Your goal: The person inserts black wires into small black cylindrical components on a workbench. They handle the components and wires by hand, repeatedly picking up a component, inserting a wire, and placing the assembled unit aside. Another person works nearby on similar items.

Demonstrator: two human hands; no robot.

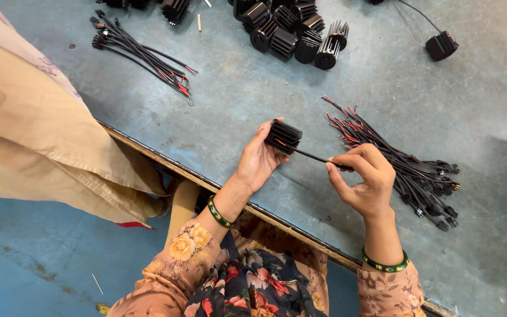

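Two hands busy, left hand (pixel 257 161) gripping finned black part (pixel 283 136), right hand (pixel 362 179) pinching its wire (pixel 312 155).

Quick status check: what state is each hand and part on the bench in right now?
left hand: gripping finned black part.
right hand: pinching black cable joined to that part.
wire bundle: loose, right of hands.
far wire bundle: lying untouched.
finned parts pile: heaped, untouched.

Black finned heat sink (pixel 283 136) held tilted above table, black cable (pixel 312 155) trailing right
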